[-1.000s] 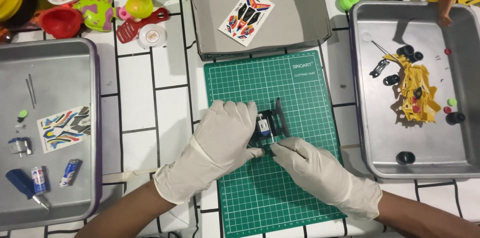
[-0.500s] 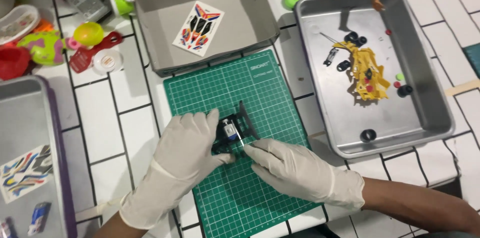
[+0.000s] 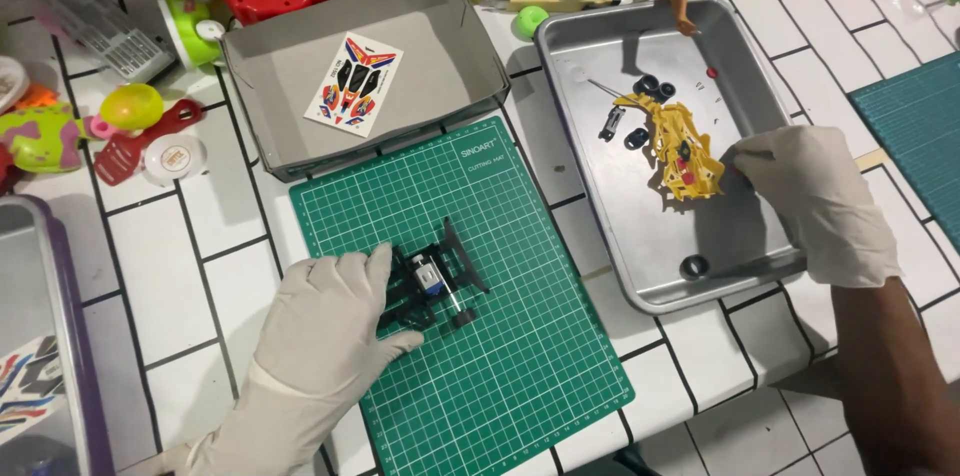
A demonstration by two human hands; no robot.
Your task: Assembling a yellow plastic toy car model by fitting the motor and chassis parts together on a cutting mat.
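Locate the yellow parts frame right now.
In the head view the yellow parts frame lies right of centre in the metal tray, beside loose black wheels, with the right hand touching its right edge.

The gloved right hand point(image 3: 810, 198) has left the black toy-car chassis point(image 3: 432, 286) on the green cutting mat point(image 3: 500, 336) — now reaching into the metal tray point(image 3: 640, 266), fingertips at the yellow parts frame point(image 3: 685, 151).

We see a white tiled table point(image 3: 160, 266): a green cutting mat point(image 3: 520, 336) at its near edge, a metal tray point(image 3: 600, 206) right, a grey box point(image 3: 450, 66) behind, toys point(image 3: 130, 106) along the far edge.
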